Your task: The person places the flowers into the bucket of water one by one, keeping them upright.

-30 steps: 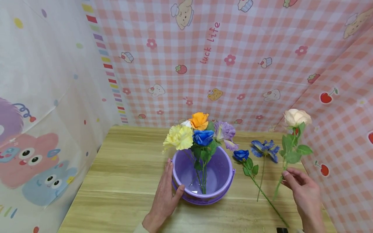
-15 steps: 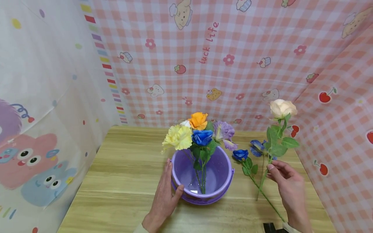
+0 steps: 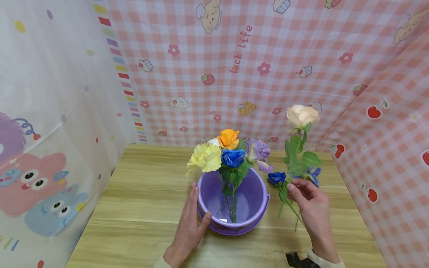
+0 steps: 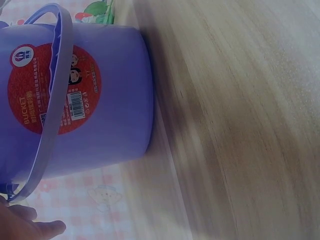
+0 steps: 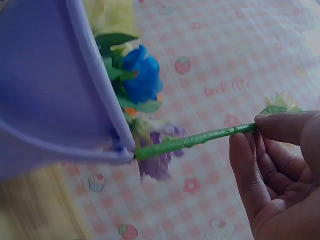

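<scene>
The table (image 3: pixel 144 193) bears a purple bucket (image 3: pixel 249 197), and a bunch (image 3: pixel 232 158) of yellow, orange, white, blue and purple flowers stands inside it, blooms above the rim. Right of the bucket, a cream rose (image 3: pixel 295 145) is held upright, its stem pinched between thumb and forefinger of the right hand (image 3: pixel 313 210). Bloom and leaves rise above that hand; the bare stem end slants down to its left. In the right wrist view this end meets the rim's outline; I cannot tell whether they touch. The left hand (image 3: pixel 187 225) lies straight-fingered against the bucket's left side. A blue rose (image 3: pixel 277 178) lies just left of the right hand; a blue iris (image 3: pixel 314 176), partly hidden, lies behind it.
</scene>
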Available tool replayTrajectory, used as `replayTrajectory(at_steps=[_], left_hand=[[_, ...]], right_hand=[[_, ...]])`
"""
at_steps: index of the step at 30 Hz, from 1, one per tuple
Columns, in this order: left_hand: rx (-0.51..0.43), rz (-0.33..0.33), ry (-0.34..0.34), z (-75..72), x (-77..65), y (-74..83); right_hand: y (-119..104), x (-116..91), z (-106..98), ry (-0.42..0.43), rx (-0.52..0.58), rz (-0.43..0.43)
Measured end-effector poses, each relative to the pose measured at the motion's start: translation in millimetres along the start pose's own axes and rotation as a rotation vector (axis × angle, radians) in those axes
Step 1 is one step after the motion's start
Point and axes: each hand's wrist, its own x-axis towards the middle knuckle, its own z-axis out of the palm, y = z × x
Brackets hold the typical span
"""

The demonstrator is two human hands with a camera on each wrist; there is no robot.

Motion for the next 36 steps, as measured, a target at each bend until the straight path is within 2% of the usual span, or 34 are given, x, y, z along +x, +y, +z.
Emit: replayTrajectory(at_steps=[15,27,36], left_hand=[[0.008,0.007,0.004,-0.3,0.3,-0.2],[0.007,-0.001,-0.005,-0.3,0.4,-0.6],[0.002,-0.015,-0.013,-1.1,0.1,1.0]], right_hand=[[-9,-2,34,-0.084,-0.064,-0.065],[4,-7,60,-0.243,-0.123,-0.165],[15,-12,80,-0.318,-0.204,-0.136]])
